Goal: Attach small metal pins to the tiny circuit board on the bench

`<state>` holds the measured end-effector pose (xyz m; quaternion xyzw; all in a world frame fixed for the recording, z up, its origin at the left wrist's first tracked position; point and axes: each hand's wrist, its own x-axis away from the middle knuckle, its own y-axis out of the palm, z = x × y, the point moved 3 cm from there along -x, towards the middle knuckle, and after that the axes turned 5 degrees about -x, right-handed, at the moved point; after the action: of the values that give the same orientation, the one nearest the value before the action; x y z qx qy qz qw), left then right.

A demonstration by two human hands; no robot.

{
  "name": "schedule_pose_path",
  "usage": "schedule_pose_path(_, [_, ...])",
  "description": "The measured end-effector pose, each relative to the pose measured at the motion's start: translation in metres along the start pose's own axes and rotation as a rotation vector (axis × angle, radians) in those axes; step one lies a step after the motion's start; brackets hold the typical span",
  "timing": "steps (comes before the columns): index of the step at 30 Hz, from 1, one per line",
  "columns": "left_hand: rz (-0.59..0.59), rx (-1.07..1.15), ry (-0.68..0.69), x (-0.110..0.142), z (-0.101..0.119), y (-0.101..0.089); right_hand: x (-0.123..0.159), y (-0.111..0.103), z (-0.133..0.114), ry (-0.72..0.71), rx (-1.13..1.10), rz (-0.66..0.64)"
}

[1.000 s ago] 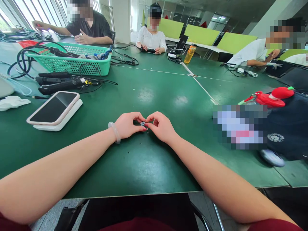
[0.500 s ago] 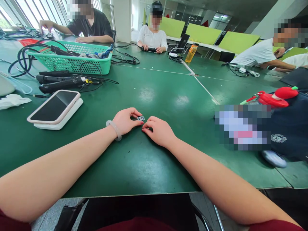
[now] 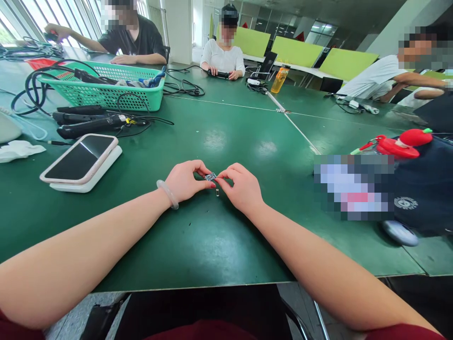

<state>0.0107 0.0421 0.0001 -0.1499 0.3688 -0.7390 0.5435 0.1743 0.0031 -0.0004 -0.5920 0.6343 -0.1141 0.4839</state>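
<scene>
My left hand (image 3: 184,181) and my right hand (image 3: 241,186) meet over the middle of the green table (image 3: 219,236). Both pinch a tiny dark circuit board (image 3: 210,176) between thumb and fingertips, the left from its left side, the right from its right side. A very small light-coloured part (image 3: 217,191) lies on the table just below the fingertips. A pale bangle circles my left wrist.
A phone (image 3: 79,158) rests on a white stand at my left. Behind it lie black cabled tools (image 3: 90,123) and a green basket (image 3: 102,89) of cables. A dark bag with a red toy (image 3: 414,141) sits at right. Three other people sit around the far side.
Half a second ago my right hand lay fingers-down on the table, off the board. Now it has risen and pinches the board again together with my left hand.
</scene>
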Motion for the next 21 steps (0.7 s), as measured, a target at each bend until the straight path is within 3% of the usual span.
schedule_pose_path(12, [-0.02,0.185,0.005,-0.0014,-0.0009,0.0,0.0016,-0.0029,-0.0018,-0.048,0.012,0.014])
schedule_pose_path(21, [0.048,0.071,0.064,0.0011,0.0021,-0.0025,0.0018,-0.0016,-0.0013,-0.066,0.049,0.03])
